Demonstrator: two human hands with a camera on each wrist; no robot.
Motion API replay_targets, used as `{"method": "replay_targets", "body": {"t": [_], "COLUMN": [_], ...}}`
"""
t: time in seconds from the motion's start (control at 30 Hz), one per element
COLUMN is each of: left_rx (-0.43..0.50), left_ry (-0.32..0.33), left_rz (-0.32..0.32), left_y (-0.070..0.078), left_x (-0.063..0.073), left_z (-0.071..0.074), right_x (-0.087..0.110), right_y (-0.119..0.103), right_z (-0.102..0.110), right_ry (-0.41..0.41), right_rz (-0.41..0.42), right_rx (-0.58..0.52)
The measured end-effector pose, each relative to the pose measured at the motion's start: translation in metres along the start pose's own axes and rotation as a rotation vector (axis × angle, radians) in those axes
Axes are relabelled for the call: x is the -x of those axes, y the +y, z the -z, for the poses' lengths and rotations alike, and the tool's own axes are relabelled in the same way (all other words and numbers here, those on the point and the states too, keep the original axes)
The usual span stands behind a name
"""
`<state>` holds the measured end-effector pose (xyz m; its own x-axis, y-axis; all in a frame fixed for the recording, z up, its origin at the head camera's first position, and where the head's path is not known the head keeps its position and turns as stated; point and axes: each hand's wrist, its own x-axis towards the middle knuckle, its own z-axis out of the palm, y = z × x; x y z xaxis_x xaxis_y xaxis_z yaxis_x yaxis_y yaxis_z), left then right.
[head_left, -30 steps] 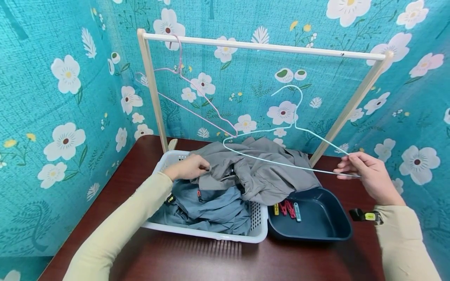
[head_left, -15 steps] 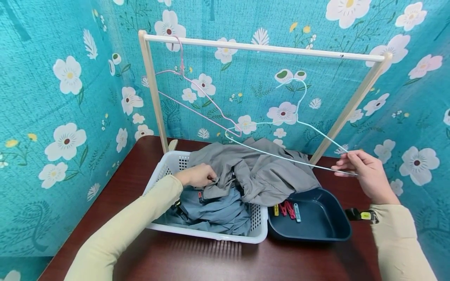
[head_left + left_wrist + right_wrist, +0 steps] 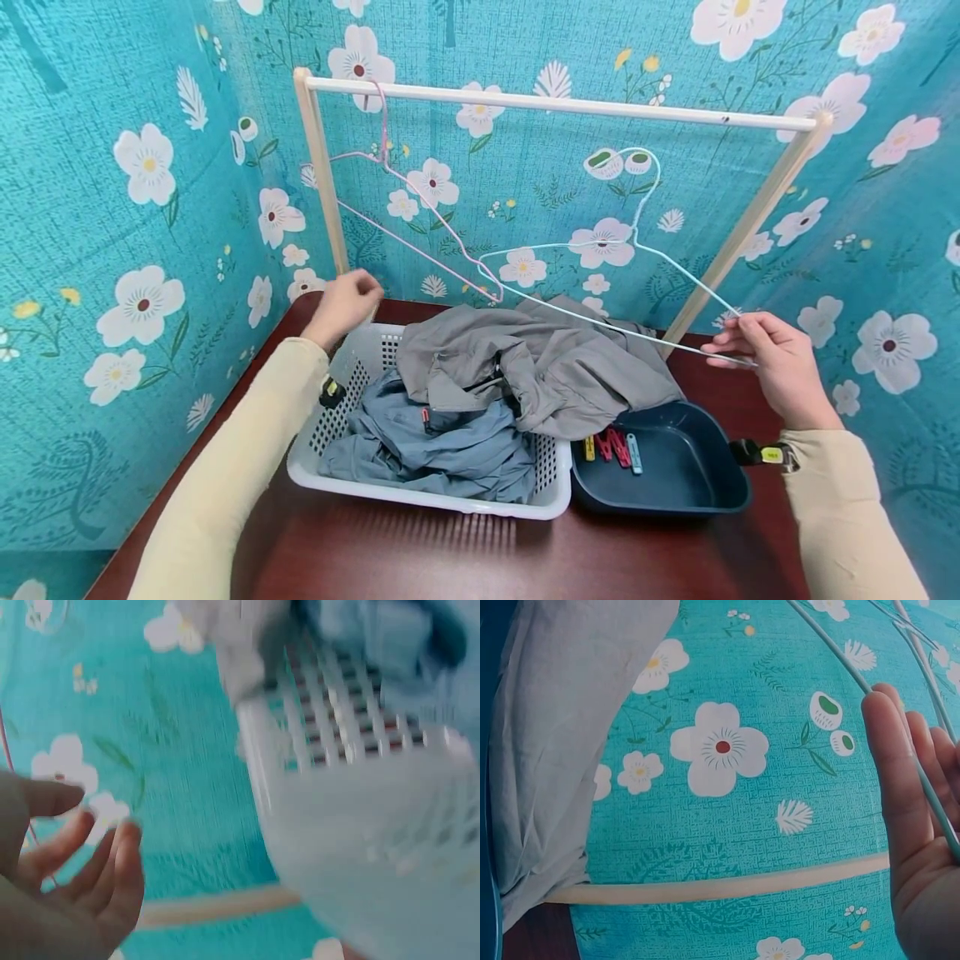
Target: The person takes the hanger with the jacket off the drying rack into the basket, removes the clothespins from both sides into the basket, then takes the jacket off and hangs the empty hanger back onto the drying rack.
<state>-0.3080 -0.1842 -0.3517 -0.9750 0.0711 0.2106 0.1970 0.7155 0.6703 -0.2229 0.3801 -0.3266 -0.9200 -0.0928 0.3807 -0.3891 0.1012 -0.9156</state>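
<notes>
In the head view my right hand (image 3: 780, 362) pinches one end of a light blue clothes hanger (image 3: 675, 271); its hook points up, below the rack's bar. The right wrist view shows the hanger's wire (image 3: 840, 656) running between thumb and fingers. Above the back left corner of the white basket (image 3: 427, 502) is my left hand (image 3: 345, 307), empty, its fingers loosely bent in the left wrist view. A grey garment (image 3: 585, 367) lies over the basket's back and right edge, a blue-grey garment (image 3: 450, 450) inside. A pink hanger (image 3: 442, 221) hangs from the rack.
A wooden rack (image 3: 562, 102) stands at the back of the dark red-brown table (image 3: 420, 567). Right of the basket sits a dark blue tray (image 3: 675, 496) holding several clothespins (image 3: 621, 450). Flowered blue cloth (image 3: 480, 50) covers the walls behind and beside.
My left hand has let go of the grey garment and moved up and left, off the basket's contents. The blue hanger has tilted higher in my right hand, which shifted slightly up and left.
</notes>
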Motion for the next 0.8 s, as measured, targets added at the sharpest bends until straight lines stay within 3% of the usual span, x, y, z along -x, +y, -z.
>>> {"method": "replay_targets", "body": {"t": [0.1, 0.2, 0.27, 0.37, 0.53, 0.8], "left_rx": [0.019, 0.039, 0.054, 0.129, 0.259, 0.151], "left_ry": [0.197, 0.290, 0.295, 0.245, 0.173, 0.227], "left_rz": [0.096, 0.184, 0.233, 0.266, 0.211, 0.162], "left_y": [-0.010, -0.017, -0.021, -0.027, -0.032, -0.033], "left_x": [-0.006, -0.011, -0.016, -0.025, -0.039, -0.043], "left_z": [0.010, 0.018, 0.022, 0.026, 0.025, 0.016], "right_x": [-0.001, -0.004, -0.006, -0.009, -0.018, -0.036], "right_y": [-0.002, -0.004, -0.006, -0.010, -0.018, -0.030], "right_z": [-0.002, -0.004, -0.006, -0.010, -0.016, -0.029], "right_ry": [0.008, 0.006, 0.001, 0.002, 0.020, 0.034], "right_rz": [-0.001, 0.012, 0.027, 0.040, 0.040, 0.066], "right_rx": [0.015, 0.027, 0.015, 0.013, 0.022, 0.016]}}
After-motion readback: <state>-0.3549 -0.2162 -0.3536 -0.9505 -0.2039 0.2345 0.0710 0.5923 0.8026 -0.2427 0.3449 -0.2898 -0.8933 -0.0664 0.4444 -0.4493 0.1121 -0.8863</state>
